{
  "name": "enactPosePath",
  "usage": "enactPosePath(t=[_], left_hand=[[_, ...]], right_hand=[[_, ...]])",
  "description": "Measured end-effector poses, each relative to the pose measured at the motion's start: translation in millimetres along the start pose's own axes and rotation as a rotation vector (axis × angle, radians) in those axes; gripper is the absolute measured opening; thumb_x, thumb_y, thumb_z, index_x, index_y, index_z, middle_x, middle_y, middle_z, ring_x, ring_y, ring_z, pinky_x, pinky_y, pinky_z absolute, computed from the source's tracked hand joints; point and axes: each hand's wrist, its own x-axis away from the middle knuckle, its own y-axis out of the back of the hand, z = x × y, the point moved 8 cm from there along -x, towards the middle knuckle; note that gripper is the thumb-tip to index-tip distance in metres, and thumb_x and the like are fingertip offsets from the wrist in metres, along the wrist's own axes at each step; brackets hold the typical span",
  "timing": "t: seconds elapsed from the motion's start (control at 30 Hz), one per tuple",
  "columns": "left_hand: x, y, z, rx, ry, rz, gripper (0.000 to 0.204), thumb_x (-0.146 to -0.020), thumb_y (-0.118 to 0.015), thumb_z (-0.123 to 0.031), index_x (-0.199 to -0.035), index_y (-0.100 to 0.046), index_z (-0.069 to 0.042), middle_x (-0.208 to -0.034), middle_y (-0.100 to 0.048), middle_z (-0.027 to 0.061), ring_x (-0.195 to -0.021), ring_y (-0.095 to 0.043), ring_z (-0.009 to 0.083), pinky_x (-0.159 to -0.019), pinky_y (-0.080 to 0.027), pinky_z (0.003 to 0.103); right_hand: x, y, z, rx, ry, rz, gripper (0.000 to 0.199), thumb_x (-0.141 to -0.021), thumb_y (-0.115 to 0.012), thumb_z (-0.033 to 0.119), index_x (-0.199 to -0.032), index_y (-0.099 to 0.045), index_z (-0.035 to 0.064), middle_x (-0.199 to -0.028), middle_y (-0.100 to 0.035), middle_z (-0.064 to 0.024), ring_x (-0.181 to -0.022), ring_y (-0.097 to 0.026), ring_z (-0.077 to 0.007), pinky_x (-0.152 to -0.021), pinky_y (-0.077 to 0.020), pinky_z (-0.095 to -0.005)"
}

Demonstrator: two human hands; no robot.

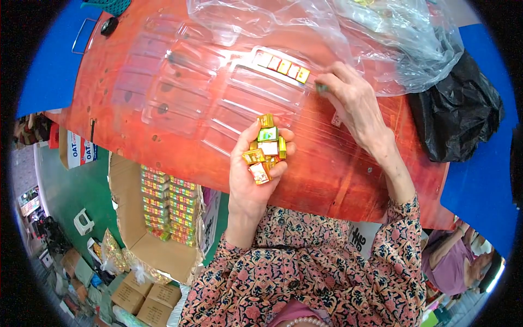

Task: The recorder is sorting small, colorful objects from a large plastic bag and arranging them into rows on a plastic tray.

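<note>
My left hand [251,173] is cupped palm up over the red table [136,131], holding a heap of small foil-wrapped cubes [265,148] in gold, green and red. My right hand [354,101] reaches to the right end of a clear plastic tray [256,101], its fingertips pinching one small cube at the tray's edge. A row of several wrapped cubes [283,66] fills the tray's far slot. The tray's other slots look empty. More clear trays [163,71] lie to the left.
Crumpled clear plastic bags [381,38] lie at the table's far right, beside a black bag [457,109]. An open cardboard box [163,218] with stacked packets stands on the floor at left, with small cartons below it. Another person [457,261] sits at lower right.
</note>
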Motion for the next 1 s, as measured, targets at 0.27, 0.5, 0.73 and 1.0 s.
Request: enactPosePath(t=[0.27, 0.5, 0.73, 1.0], left_hand=[[0.8, -2.5, -2.2, 0.01, -0.004, -0.006, 0.03, -0.092, -0.041, -0.028, -0.106, -0.054, -0.004, -0.088, -0.061, 0.0163, -0.074, -0.058, 0.0247, -0.037, -0.041, 0.021], [-0.5, 1.7, -5.2, 0.015, -0.011, -0.006, 0.032, -0.093, -0.037, -0.028, -0.108, -0.051, -0.003, -0.093, -0.055, 0.0177, -0.078, -0.049, 0.0248, -0.035, -0.04, 0.021], [-1.8, -2.1, -0.8, 0.018, 0.004, -0.013, 0.029, -0.092, -0.042, -0.028, -0.103, -0.055, -0.004, -0.088, -0.06, 0.0165, -0.075, -0.058, 0.0254, -0.036, -0.041, 0.021], [-0.8, -2.7, 1.4, -0.007, 0.0, -0.007, 0.031, -0.093, -0.039, -0.028, -0.108, -0.053, -0.004, -0.092, -0.058, 0.0171, -0.077, -0.054, 0.0255, -0.036, -0.04, 0.021]], right_hand=[[-13.3, -13.6, -5.1, -0.033, 0.075, 0.016, 0.025, -0.071, -0.055, -0.006, -0.095, -0.057, 0.0016, -0.094, -0.055, -0.0098, -0.085, -0.057, -0.0265, -0.072, -0.0474, -0.0334], [-10.9, -11.7, -18.2, -0.243, -0.054, -0.173, 0.019, -0.072, -0.061, -0.006, -0.089, -0.06, 0.0005, -0.091, -0.057, -0.0088, -0.078, -0.06, -0.0233, -0.066, -0.0489, -0.0299], [-6.8, -14.2, -22.1, -0.2, -0.132, -0.225, 0.019, -0.07, -0.064, -0.004, -0.088, -0.061, 0.0007, -0.089, -0.057, -0.0086, -0.076, -0.06, -0.0215, -0.064, -0.049, -0.0294], [12.0, 11.8, -26.0, -0.172, -0.195, -0.307, 0.012, -0.073, -0.063, -0.001, -0.085, -0.061, -0.0003, -0.077, -0.058, -0.0097, -0.066, -0.059, -0.0203, -0.057, -0.0463, -0.0293]])
